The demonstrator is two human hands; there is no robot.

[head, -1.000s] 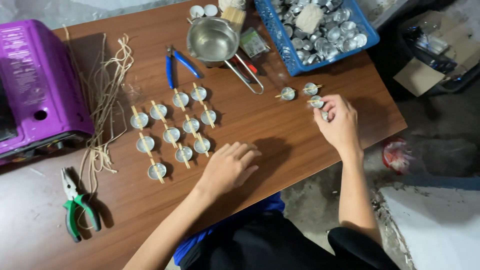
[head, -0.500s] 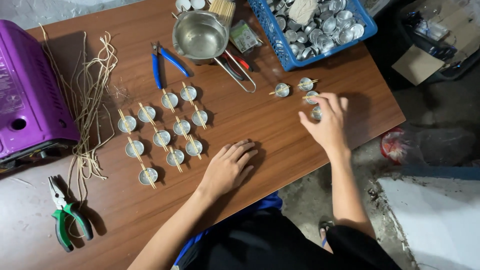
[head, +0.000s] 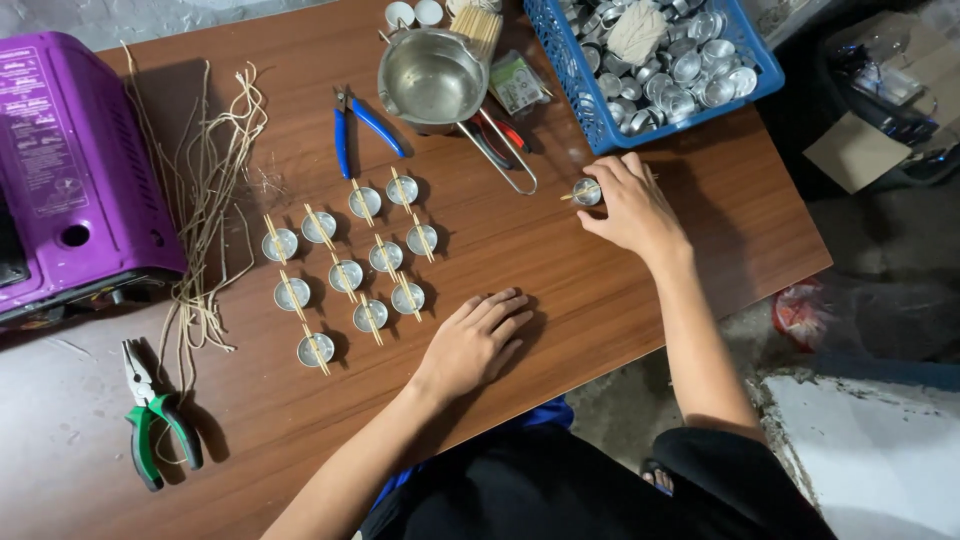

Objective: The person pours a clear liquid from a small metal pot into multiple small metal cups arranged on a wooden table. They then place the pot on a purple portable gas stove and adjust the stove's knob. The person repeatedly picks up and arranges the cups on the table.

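R hand (head: 628, 205) fingers pinched a small metal cup (head: 587, 192), prob. w/ stick; L hand (head: 478, 340) lay flat, fingers spread, on desk (head: 560, 270).

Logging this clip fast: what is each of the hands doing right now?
Left hand: open, flat on the table, holding nothing.
Right hand: fingers curled around a small metal cup on the table.

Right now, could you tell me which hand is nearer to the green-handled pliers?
Left. The left hand rests flat on the table, well to the right of the green-handled pliers; the right hand is farther off, near the blue basket.
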